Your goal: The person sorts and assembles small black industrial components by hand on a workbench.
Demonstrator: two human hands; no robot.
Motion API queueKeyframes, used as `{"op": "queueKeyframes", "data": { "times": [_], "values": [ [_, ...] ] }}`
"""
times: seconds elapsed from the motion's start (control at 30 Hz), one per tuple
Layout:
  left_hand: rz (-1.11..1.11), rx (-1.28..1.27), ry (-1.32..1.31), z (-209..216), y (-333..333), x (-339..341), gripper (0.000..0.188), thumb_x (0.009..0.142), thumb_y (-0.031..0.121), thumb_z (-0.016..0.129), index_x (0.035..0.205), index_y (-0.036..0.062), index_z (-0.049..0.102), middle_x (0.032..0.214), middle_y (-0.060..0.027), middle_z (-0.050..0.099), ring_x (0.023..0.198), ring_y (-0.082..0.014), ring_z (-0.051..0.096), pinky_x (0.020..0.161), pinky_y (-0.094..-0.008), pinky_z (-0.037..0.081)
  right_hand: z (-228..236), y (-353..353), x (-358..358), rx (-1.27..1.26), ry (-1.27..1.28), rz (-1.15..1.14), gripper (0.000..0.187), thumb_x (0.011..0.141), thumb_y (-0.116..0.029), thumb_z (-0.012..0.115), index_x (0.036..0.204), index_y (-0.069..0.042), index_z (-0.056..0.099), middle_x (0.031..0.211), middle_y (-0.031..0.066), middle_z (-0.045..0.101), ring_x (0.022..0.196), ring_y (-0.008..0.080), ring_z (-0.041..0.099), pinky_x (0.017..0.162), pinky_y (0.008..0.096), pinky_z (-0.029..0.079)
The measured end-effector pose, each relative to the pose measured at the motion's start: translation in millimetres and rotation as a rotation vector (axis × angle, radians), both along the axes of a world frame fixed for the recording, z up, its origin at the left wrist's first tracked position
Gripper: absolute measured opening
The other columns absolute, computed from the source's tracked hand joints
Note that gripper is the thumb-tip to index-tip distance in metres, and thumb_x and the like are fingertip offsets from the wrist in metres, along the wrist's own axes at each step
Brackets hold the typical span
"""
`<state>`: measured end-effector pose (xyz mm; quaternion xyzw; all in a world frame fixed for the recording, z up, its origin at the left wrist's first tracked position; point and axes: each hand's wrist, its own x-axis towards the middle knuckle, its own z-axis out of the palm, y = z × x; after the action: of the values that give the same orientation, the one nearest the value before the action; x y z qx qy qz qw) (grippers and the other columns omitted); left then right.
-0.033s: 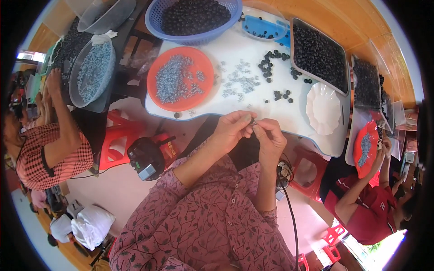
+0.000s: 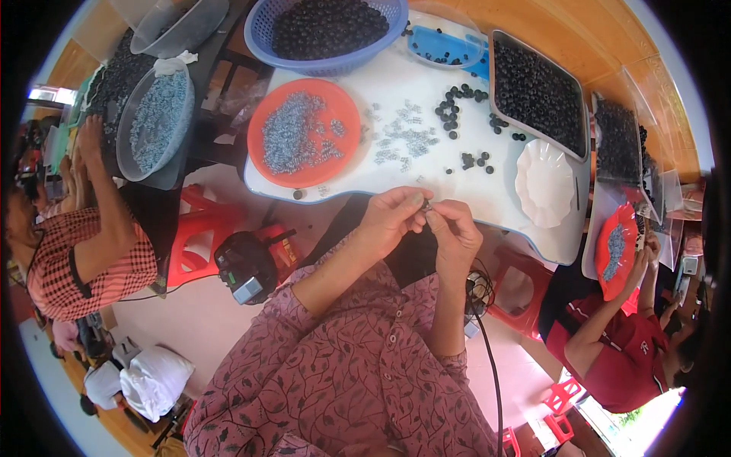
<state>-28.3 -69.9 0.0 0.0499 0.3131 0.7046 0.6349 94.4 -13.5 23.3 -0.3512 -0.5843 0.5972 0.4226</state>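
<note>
Head view: both hands meet at the near edge of the white table (image 2: 358, 171); the left hand (image 2: 393, 216) and the right hand (image 2: 455, 231) come tip to tip, and their fingers close in narrow pinches on one small dark part (image 2: 426, 204) between them; it is mostly hidden by the fingertips, so whether a clear piece is joined to it I cannot tell.

Beyond the left hand lies an orange plate (image 2: 342, 107) with a heap of bluish clear pieces (image 2: 289, 135); more clear bits (image 2: 407, 139) lie loose on the table, to the right of the plate; farther right are scattered black rings (image 2: 449, 114), near a metal tray (image 2: 542, 139) full of similar ones; a scalloped white dish (image 2: 544, 183) stands near the right end, and a bluish basket (image 2: 327, 65) of black rings is at the far side.

The step in hand looks like close fingertip work on a single part, perhaps fitting a clear bit to a ring; the next move seems to call for a steady left pinch, a light, well-aligned push from the right fingers, and care not to drop so small a thing.
</note>
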Motion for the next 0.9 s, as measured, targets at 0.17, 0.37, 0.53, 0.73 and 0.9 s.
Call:
{"op": "queueKeyframes", "data": {
  "times": [0.17, 0.37, 0.53, 0.73, 0.9],
  "values": [
    [-0.019, -0.021, 0.109, 0, -3, 1, 0.024, 0.096, 0.019, 0.059, 0.111, 0.0002, 0.064, 0.08, -0.0004, 0.062, 0.07, -0.0066, 0.057, 0.063, -0.0203, 0.048, -2, -1, 0, 0.001, -0.025, -0.004, 0.014, 0.081, 0.007, 0.07, 0.093, 0.0, 0.068, 0.097, 0.0045, 0.059, 0.085, 0.009, 0.056, 0.073, 0.0205, 0.045],
    [-0.047, -0.099, 0.325, 4, -6, -2, 0.022, 0.096, 0.016, 0.057, 0.109, -0.001, 0.064, 0.081, -0.0016, 0.062, 0.068, -0.0068, 0.057, 0.063, -0.0207, 0.049, -2, 1, 2, -0.039, -0.023, 0.027, 0.013, 0.081, 0.007, 0.07, 0.091, 0.001, 0.066, 0.093, 0.0045, 0.061, 0.079, 0.0091, 0.058, 0.071, 0.0211, 0.047],
    [-0.152, -0.026, 0.503, -1, -14, -12, 0.02, 0.097, 0.013, 0.056, 0.107, -0.0009, 0.065, 0.082, -0.0014, 0.064, 0.068, -0.0072, 0.058, 0.062, -0.0218, 0.05, -1, 4, 3, -0.327, 0.026, 0.205, 0.008, 0.083, 0.005, 0.068, 0.087, 0.002, 0.062, 0.079, 0.0067, 0.066, 0.071, 0.0118, 0.062, 0.067, 0.0241, 0.052],
    [-0.12, -0.037, 0.249, -10, -20, -16, 0.022, 0.096, 0.014, 0.057, 0.109, -0.0022, 0.065, 0.083, -0.0029, 0.064, 0.068, -0.0075, 0.058, 0.06, -0.0209, 0.049, 9, 0, -4, -0.321, -0.062, 0.196, 0.006, 0.086, 0.003, 0.066, 0.088, 0.002, 0.062, 0.079, 0.007, 0.066, 0.072, 0.0113, 0.062, 0.068, 0.024, 0.051],
    [-0.09, -0.051, 0.246, -11, -18, -13, 0.022, 0.096, 0.015, 0.058, 0.109, -0.0015, 0.064, 0.083, -0.0026, 0.064, 0.068, -0.0069, 0.058, 0.06, -0.0211, 0.049, 9, -2, -7, -0.298, -0.08, 0.188, 0.004, 0.088, 0.001, 0.065, 0.09, 0.002, 0.062, 0.08, 0.0058, 0.066, 0.073, 0.01, 0.061, 0.069, 0.023, 0.05]
  ]
}}
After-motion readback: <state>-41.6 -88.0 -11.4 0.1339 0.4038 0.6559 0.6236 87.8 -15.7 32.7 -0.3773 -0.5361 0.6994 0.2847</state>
